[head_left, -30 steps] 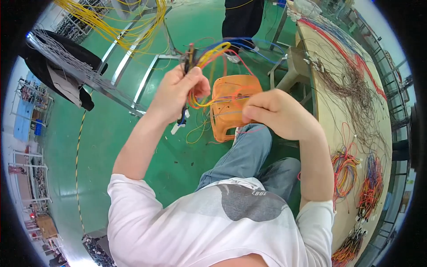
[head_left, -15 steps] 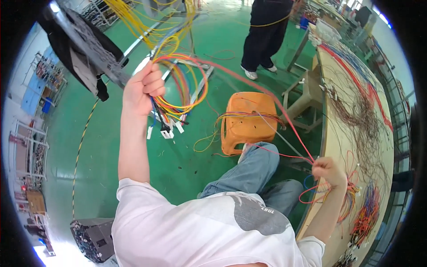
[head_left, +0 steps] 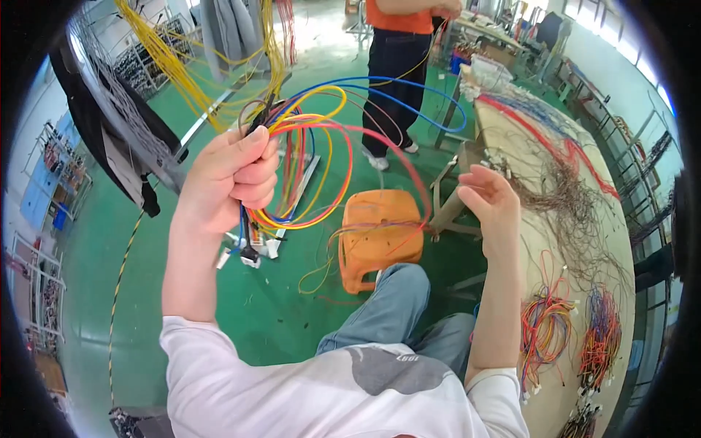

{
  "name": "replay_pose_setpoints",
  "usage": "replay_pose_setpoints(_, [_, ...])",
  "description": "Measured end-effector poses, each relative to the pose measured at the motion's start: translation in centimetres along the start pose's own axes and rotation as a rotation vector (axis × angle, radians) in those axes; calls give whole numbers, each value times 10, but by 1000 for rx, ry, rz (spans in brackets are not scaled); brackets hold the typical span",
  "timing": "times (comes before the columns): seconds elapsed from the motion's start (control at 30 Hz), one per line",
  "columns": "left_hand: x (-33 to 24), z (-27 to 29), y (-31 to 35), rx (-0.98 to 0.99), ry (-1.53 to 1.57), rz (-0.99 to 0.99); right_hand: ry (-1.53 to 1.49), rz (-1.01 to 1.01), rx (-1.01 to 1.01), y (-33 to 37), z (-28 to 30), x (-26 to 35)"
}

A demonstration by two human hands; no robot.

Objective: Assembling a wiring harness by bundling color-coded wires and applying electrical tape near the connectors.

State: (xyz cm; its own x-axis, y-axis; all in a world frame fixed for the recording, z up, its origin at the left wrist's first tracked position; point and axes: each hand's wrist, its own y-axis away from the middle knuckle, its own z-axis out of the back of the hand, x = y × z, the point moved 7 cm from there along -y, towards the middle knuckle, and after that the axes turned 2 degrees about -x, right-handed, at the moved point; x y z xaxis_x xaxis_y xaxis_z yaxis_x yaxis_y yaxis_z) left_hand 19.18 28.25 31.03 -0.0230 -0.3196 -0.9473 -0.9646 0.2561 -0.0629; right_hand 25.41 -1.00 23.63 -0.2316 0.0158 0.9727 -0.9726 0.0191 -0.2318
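Brightly lit room, fisheye bend, black toward the corners.
White light enters through windows (head_left: 612, 35) at two o'clock; pale glare washes out the floor (head_left: 321, 44) toward twelve. Shadow is soft, deepest beneath the table (head_left: 504, 135) toward four o'clock. Near centre, toward two, the pink wire (head_left: 410, 173) looks blurred. The striped tape (head_left: 119, 292) bows at eight o'clock.

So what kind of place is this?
Probably a wiring workshop: the left hand grips a coil of coloured wires, more wire bundles lie on the long table, and yellow wires hang at upper left.
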Motion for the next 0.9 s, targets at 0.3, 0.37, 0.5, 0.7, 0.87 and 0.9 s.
replay_pose_setpoints(0.3, [-36,-49,-32,138,-87,7,-109,78,588,-1,-113,12])
replay_pose_setpoints(0.37, [-35,-55,-38,190,-33,28,-314,-38,622,-1,-114,5])
replay_pose_setpoints(0.5, [-41,-51,-44,177,64,-5,-48,-43,587,-2,-86,8])
replay_pose_setpoints(0.7, [-31,6,-51,143,448,-79,-481,-228,538,11,-19,-8])
replay_pose_setpoints(0.87, [-14,83,-44,-245,526,-308,75,-378,398,33,68,-47])
replay_pose_setpoints(0.9, [-10,85,-43,-298,290,-294,285,-378,355,34,80,-50])
